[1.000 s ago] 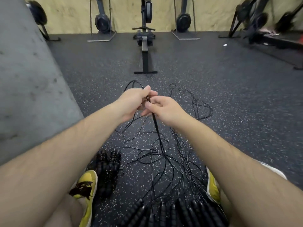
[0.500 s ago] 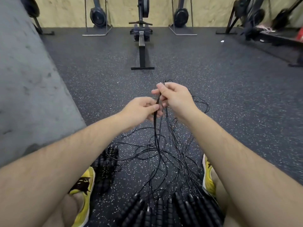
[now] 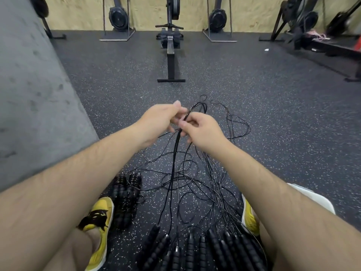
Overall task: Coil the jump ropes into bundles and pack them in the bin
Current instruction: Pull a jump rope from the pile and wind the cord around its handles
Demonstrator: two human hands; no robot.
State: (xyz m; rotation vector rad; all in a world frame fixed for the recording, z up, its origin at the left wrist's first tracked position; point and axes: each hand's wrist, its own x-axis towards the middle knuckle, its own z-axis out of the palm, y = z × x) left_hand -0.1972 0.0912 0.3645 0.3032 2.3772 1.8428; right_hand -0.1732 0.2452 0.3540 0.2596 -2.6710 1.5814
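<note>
I record a black speckled floor (image 3: 273,106) filling most of the head view. A grey padded wall (image 3: 29,94) stands along its left side, and a rowing machine (image 3: 171,45) sits at the far end, well apart from the work.

Both forearms reach forward and converge over the middle of the floor. The left forearm (image 3: 78,182) enters from the lower left and the right forearm (image 3: 273,182) from the lower right.

The jump ropes (image 3: 213,184) lie loose on the floor between the feet, their thin black cords crossing in a tangle that runs out past the hands. Their ribbed black handles (image 3: 195,249) lie side by side in a row at the bottom edge.

One coiled bundle (image 3: 125,196) rests on the floor, just beside the left yellow shoe (image 3: 99,218). The right yellow shoe (image 3: 249,220) stands against the other side of the tangle.

The left hand (image 3: 158,122) is held knuckles up, thumb raised, fingers curled about a gathered bunch of cords. The right hand (image 3: 203,130) meets it, pinching the same bunch between thumb and fingers. From that grip the strands fall taut toward the handles.

I cannot identify a bin in this view.
</note>
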